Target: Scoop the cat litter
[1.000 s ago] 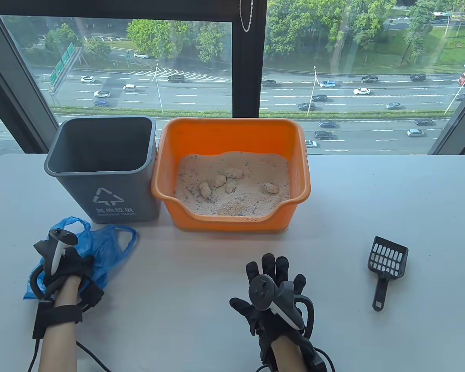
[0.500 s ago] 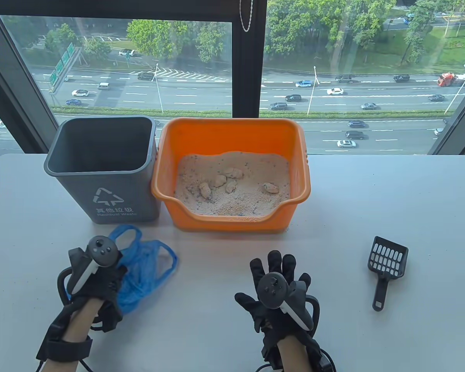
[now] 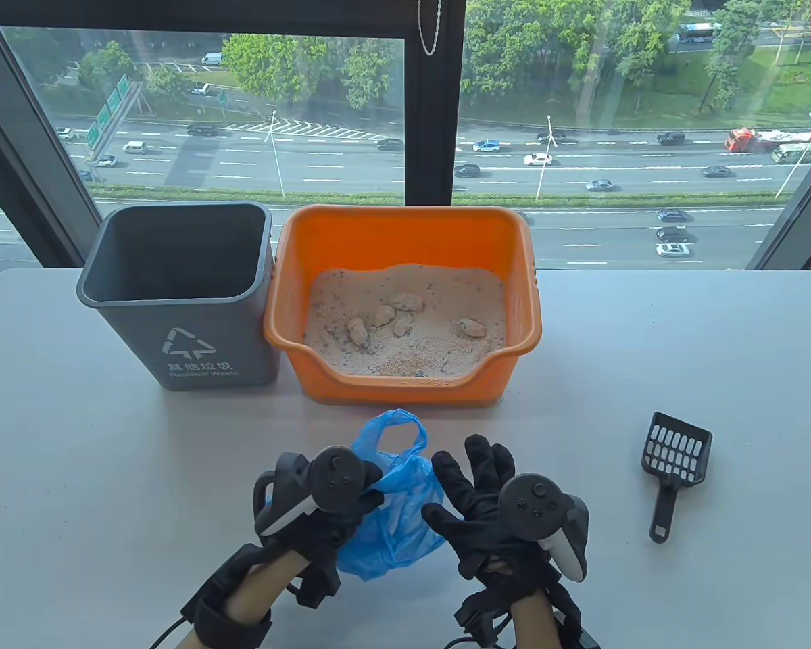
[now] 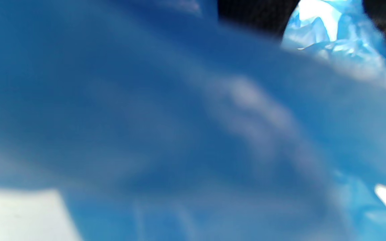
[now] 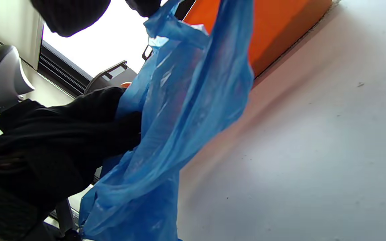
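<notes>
An orange litter box (image 3: 405,226) holds sandy litter (image 3: 419,348) with several pale clumps (image 3: 382,316). A black slotted scoop (image 3: 672,460) lies on the table at the right, untouched. In front of the box, my left hand (image 3: 359,506) grips a crumpled blue plastic bag (image 3: 395,524) and holds it up off the table. My right hand (image 3: 470,476) is beside the bag's right edge with its fingers spread and straight. In the right wrist view the left glove (image 5: 79,129) clutches the bag (image 5: 186,100). Blue plastic (image 4: 179,117) fills the left wrist view.
A grey waste bin (image 3: 176,331) stands open-topped to the left of the litter box, touching it. The white table (image 3: 682,338) ends at a large window behind both containers. Cables trail from both wrists at the near edge.
My left hand has carried the blue bag from the table's left side rightward to the middle, lifting it. My right hand has turned slightly toward the bag. The scoop has stayed put.
</notes>
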Demonstrator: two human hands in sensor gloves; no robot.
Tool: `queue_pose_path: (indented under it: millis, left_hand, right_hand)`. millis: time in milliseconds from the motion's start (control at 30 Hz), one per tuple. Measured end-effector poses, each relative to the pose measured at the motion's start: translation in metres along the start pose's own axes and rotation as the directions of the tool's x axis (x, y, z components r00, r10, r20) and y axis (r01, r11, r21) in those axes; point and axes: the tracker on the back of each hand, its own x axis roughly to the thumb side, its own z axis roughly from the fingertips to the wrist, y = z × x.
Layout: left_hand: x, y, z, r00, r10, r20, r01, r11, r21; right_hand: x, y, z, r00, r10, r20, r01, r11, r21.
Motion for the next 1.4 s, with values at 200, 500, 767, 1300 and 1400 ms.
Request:
queue_pose_path:
  millis: [200,500,767,1300,1400]
  left_hand:
    - [-0.024,-0.025,0.006,0.996,0.093,-0.010,-0.093,0.995,-0.036]
    - [-0.041,-0.012,0.016,0.921,0.383,0.071,-0.387,0.921,0.049]
    - [-0.086,0.009,0.024,0.798,0.602,-0.034,-0.582,0.783,0.220]
    - [-0.029,0.066,0.061,0.982,0.187,-0.025,-0.177,0.961,0.213]
    - [0.017,0.047,0.054,0.992,0.031,0.126,-0.038,0.998,0.057]
  right_hand:
    - [-0.002,0.018,-0.009,0.999,0.033,-0.025,-0.030,0.990,0.138]
    - [0.000,0.059,-0.024,0.998,0.033,-0.058,-0.014,0.952,0.305]
    - [-0.009,0.043,-0.025,0.828,0.486,-0.278,-0.509,0.861,-0.010]
    - [-0.001,0.016,-0.019,0.768,0.540,-0.345,-0.614,0.774,-0.154]
    - [0.002,0.017,-0.017,0.793,0.526,-0.308,-0.591,0.786,-0.180]
